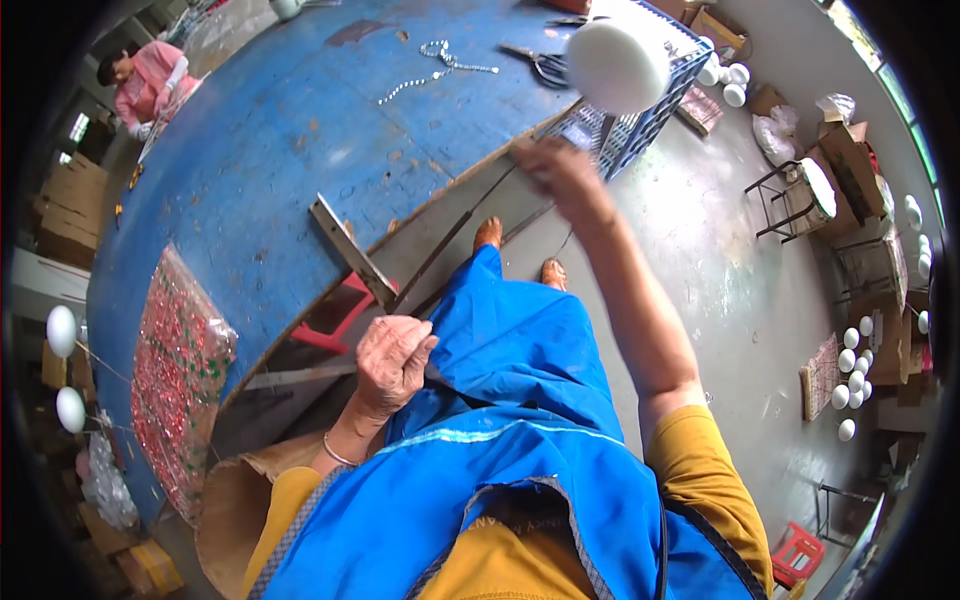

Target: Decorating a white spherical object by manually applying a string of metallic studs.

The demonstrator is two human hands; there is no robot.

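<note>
Two bare hands, well apart. Left hand (393,365) sits just off the near edge of the blue tabletop (280,150), fingers curled in, thumb drawn up together with them. Right hand (563,178) is by the tabletop's right end, motion-blurred, so can't tell if its fingers are apart or clamped on something. White ball (617,67) shows above the right hand, overlapping the tabletop's right end and the blue crate (640,132) beyond. Dark scissors (548,68) on the tabletop, just left of the ball; pale beaded string (455,67) curls further left, in from the near edge. Metal bar (350,248) juts past the near edge, near left hand. Clear bag of red and green shiny bits (180,390) at the tabletop's left near corner. Person in pink (155,85) leans beyond the far edge.
</note>
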